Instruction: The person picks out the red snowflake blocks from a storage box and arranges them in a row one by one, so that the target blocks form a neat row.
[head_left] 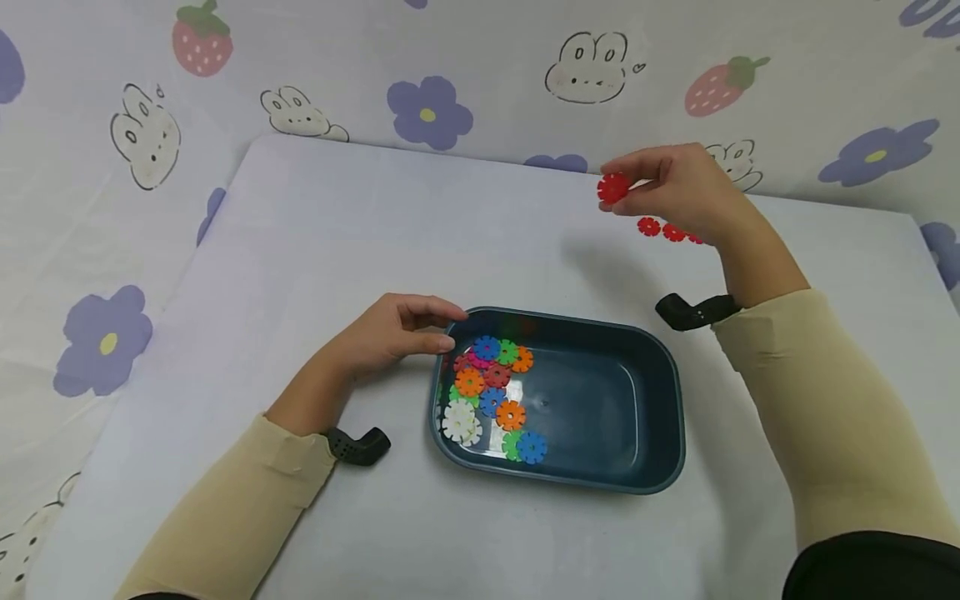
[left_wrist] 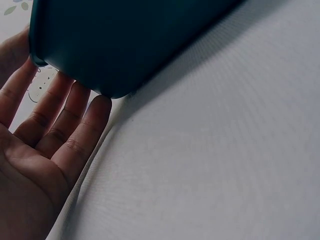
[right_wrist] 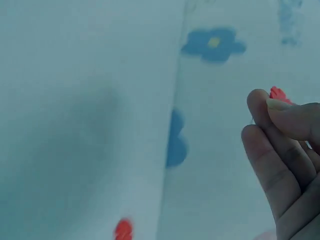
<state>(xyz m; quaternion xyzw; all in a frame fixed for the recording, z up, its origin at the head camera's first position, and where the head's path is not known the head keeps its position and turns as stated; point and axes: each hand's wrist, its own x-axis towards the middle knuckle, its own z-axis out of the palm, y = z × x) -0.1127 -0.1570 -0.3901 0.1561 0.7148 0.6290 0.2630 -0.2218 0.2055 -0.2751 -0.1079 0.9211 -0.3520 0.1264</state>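
My right hand (head_left: 686, 187) is raised over the far right of the table, pinching a red snowflake disc (head_left: 613, 188) between thumb and fingertips. In the right wrist view, only a bit of that disc (right_wrist: 280, 94) shows past the thumb. Below this hand, several red discs (head_left: 648, 227) lie in a row on the table, partly hidden by it. My left hand (head_left: 390, 333) grips the left far corner of a dark blue tub (head_left: 600, 487); in the left wrist view its fingers (left_wrist: 82, 132) lie along the outer wall. Inside the tub's left half are several blue, green, orange, red, pink and white discs (head_left: 491, 387).
The white table (head_left: 375, 225) ends at a patterned cloth (head_left: 495, 75) hanging behind it. Black wrist mounts (head_left: 360, 447) sit on both forearms. The tub's right half shows bare floor.
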